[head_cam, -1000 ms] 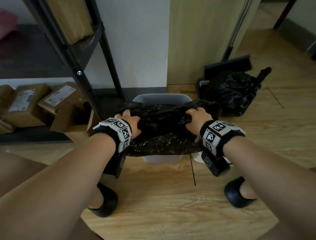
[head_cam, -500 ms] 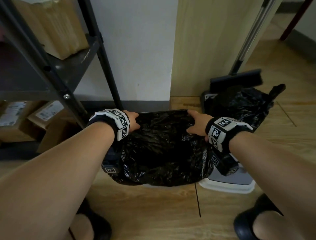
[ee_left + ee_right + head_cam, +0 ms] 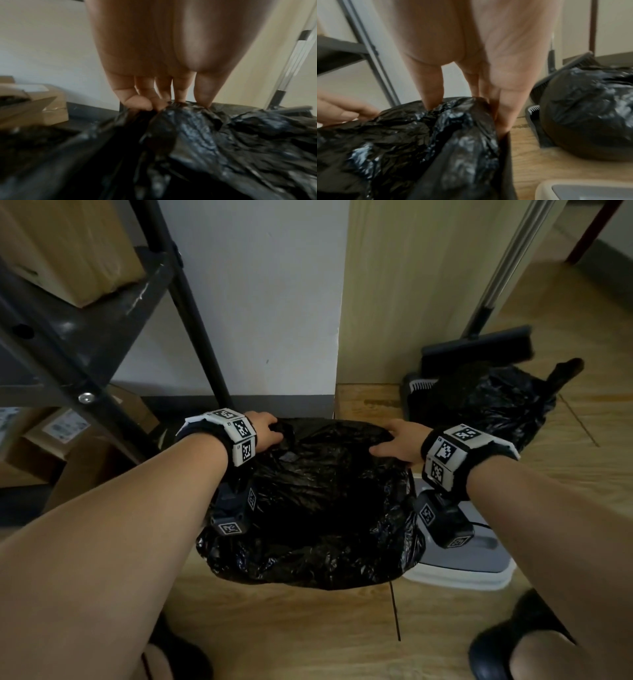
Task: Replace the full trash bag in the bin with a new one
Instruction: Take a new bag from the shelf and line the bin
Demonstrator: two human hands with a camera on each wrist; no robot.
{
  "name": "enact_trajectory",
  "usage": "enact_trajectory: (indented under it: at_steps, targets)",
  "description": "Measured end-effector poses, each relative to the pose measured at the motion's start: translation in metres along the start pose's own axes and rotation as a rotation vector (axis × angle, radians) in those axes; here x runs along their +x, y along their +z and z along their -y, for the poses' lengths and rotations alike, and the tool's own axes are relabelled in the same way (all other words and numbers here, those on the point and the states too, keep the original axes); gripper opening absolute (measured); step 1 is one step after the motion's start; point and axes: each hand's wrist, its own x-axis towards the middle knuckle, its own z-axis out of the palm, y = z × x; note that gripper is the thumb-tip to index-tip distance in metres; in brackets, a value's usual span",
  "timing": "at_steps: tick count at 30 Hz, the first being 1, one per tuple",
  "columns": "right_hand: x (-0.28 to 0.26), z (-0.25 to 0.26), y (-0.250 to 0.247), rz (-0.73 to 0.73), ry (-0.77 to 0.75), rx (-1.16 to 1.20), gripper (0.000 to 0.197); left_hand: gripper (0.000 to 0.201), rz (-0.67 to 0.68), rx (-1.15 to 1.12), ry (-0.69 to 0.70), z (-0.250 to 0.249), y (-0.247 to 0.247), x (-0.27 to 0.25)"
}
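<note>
Left hand and right hand pinch the black bag – mouth up, stretched left-right.

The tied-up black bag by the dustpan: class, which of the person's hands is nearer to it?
Right. The right hand grips the new bag on the side facing the tied bag; the left hand grips its far side.

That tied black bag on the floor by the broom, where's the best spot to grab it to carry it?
Probably the tied black bag is best gripped by its twisted tail, which sticks up on the right. Bring a hand down from above on that side. The tail is thin enough to close fingers round; the body is round and slippery.
</note>
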Motion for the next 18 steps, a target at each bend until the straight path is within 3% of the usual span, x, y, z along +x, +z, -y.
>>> enact_trajectory:
  at_steps: [12, 18]
  targets:
    - [-0.004, -0.004, 0.008, 0.073, 0.065, 0.436, 0.072, 0.045, 0.044, -0.328, -0.125, 0.005, 0.001, 0.002]
    - [-0.003, -0.002, 0.013, 0.090, 0.092, 0.528, 0.068, 0.045, 0.068, -0.357, -0.125, 0.009, 0.006, -0.002]
